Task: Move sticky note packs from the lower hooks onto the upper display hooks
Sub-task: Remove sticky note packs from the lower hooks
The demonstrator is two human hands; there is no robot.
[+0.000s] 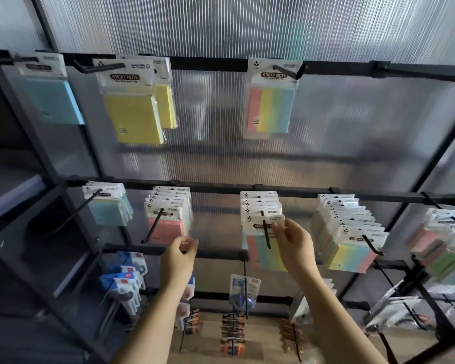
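On the lower rail, several striped sticky note packs hang from a black hook [267, 233]. My right hand [293, 241] pinches the white header of the front striped pack [260, 248], which still sits on that hook. My left hand [180, 252] hovers to the left, below the pink packs [166, 227], fingers loosely curled with nothing in them. On the upper rail hang a blue pack [50, 98], two yellow packs [134, 119] and one striped pack [272, 109] on its hook [286, 70].
Further lower-rail hooks carry blue packs [108, 211] at left, striped packs [352, 248] at right and pink and green packs [436, 248] at far right. An upper hook [378, 67] at right holds nothing. Rows below hold pens [124, 282] and small carded goods [233, 334].
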